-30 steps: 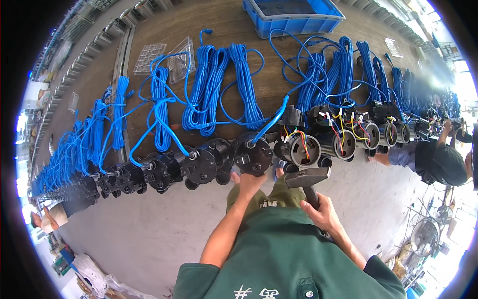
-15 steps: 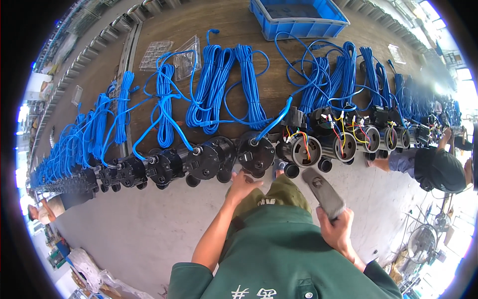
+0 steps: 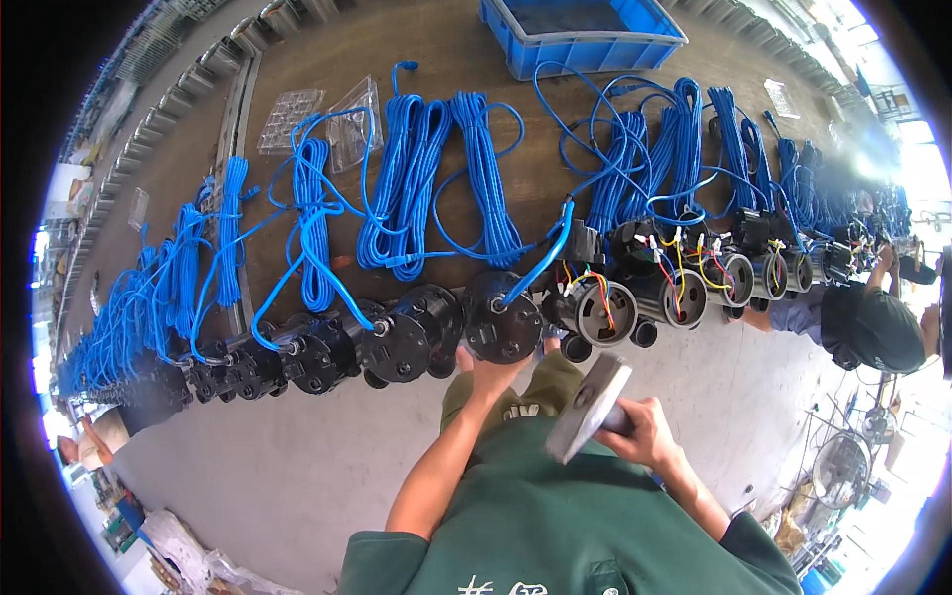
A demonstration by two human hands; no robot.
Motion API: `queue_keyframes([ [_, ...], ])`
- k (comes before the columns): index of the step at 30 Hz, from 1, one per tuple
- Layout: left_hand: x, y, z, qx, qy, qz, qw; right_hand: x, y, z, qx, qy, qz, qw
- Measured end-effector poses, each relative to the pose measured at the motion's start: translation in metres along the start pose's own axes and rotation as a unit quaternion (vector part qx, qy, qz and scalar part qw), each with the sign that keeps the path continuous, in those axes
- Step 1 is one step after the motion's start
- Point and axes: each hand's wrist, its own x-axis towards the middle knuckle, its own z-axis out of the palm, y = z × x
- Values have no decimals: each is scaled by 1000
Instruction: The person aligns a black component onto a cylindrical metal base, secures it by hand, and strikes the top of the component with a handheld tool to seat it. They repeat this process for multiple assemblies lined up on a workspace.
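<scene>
In my right hand [image 3: 640, 433] is a hammer with a grey metal block head [image 3: 589, 409]; the fingers wrap round its short dark handle. The head points up and left, apart from the row of motors. My left hand [image 3: 490, 379] cups the lower edge of a round black motor housing [image 3: 503, 319], its fingertips partly hidden behind it. A blue cable [image 3: 543, 258] enters the face of this housing. Just right of it lies an uncapped motor [image 3: 604, 308] with red, yellow and other coloured wires in its open end.
More black motors [image 3: 402, 342] line the table's near edge on the left, and open-ended ones continue right. Bundled blue cables [image 3: 486, 178] lie behind them. A blue crate [image 3: 595, 50] and clear plastic trays [image 3: 354, 124] sit farther back. A co-worker [image 3: 873, 332] is at the right.
My left hand has moved up against the black housing's underside. The hammer has swung left and turned, from upright beside the open motor to a slant in front of my body.
</scene>
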Motion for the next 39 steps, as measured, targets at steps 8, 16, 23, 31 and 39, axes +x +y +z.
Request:
queue_keyframes([
  [8,-1,14,1,101,113,73,986,26,10,26,-167,18,-122,978],
  [16,1,6,8,202,148,92,964,57,22,11,-267,20,-77,961],
  [23,-10,32,0,31,101,46,993,31,6,11,-180,-23,-100,978],
  [31,-22,20,-15,-50,21,-21,998,12,10,7,-109,29,28,993],
  [39,-25,50,-32,-5,-6,-49,999,-8,-123,-35,57,80,-84,992],
])
